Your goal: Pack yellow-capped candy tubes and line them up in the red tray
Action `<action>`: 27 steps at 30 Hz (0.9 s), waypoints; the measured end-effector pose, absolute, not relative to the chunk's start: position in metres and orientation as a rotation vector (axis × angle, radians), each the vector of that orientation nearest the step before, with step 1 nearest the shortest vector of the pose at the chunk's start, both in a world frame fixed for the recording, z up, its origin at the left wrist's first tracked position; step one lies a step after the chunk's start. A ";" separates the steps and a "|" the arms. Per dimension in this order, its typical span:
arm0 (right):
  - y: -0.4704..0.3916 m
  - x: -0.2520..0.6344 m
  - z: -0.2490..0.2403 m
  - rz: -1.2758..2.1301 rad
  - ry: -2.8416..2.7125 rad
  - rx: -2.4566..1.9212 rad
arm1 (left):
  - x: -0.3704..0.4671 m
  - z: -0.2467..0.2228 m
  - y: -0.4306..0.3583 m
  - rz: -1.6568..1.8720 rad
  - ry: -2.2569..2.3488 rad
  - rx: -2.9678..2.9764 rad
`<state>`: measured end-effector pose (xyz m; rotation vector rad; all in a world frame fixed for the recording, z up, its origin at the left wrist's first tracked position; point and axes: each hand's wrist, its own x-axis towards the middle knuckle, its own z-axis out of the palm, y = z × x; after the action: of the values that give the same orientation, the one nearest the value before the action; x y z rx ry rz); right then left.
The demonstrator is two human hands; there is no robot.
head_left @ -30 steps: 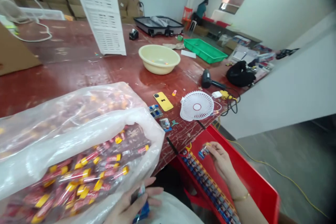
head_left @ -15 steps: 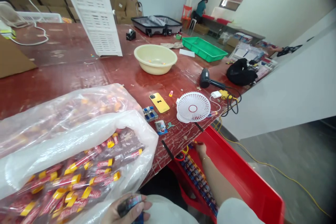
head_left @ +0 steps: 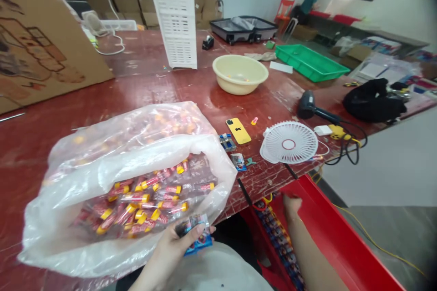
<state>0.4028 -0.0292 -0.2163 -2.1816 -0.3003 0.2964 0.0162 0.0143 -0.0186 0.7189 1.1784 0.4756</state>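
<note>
My left hand (head_left: pixel 180 241) is closed on a small blue printed packet (head_left: pixel 200 238), beside the front edge of an open plastic bag (head_left: pixel 44 236). Inside the bag lie several red tubes with yellow caps (head_left: pixel 136 198). My right hand (head_left: pixel 292 202) is low inside a red tray (head_left: pixel 337 232), near a stack of blue printed packets (head_left: pixel 278 238); its fingers are too hidden and blurred to read. Scissors with a red and yellow handle (head_left: pixel 261 207) rest by the stack. Another blue packet (head_left: pixel 238 162) lies on the table beside a yellow phone (head_left: pixel 239 131).
On the red table (head_left: pixel 136 86) stand a cream basin (head_left: pixel 239 86), a white fan (head_left: pixel 290 143), a hair dryer (head_left: pixel 309 105), a green tray (head_left: pixel 310 70) and a white rack (head_left: pixel 177 22). Cardboard (head_left: pixel 44 41) is at left. A person (head_left: pixel 309 0) works far back.
The view has turned left, so things sit further right. My left hand has risen with the packet, which now shows more fully. My right hand is still in the red tray.
</note>
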 end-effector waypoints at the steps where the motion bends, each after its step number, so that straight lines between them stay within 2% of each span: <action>1: -0.031 0.397 -0.203 0.231 -0.324 -2.170 | 0.013 -0.020 0.016 0.508 1.185 0.717; 4: -0.029 0.353 -0.154 0.080 -0.513 -2.046 | 0.005 -0.024 0.021 0.588 1.200 0.675; 6: -0.016 0.303 -0.119 0.071 -0.921 -1.845 | 0.002 -0.026 0.027 0.617 1.200 0.666; 9: 0.022 0.221 -0.077 0.397 -1.856 -1.564 | 0.001 -0.024 0.036 0.631 1.192 0.674; 12: 0.061 0.169 -0.064 0.533 -2.256 -1.738 | 0.000 -0.019 0.044 0.687 1.174 0.679; 16: 0.081 0.161 -0.072 0.546 -2.277 -1.792 | -0.005 -0.018 0.048 0.790 1.149 0.659; 19: 0.084 0.177 -0.068 0.682 -2.161 -1.597 | -0.010 -0.023 0.049 0.828 1.152 0.694; 24: 0.087 0.192 -0.028 1.051 -1.497 -1.099 | -0.014 -0.028 0.051 0.851 1.269 0.907; 27: 0.086 0.191 0.000 1.028 -1.530 -1.036 | -0.012 -0.024 0.052 0.814 1.349 1.022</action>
<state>0.1907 0.0861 0.0000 -1.0363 -1.5297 1.0275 -0.0121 0.0525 -0.0243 1.0217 1.3488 0.8135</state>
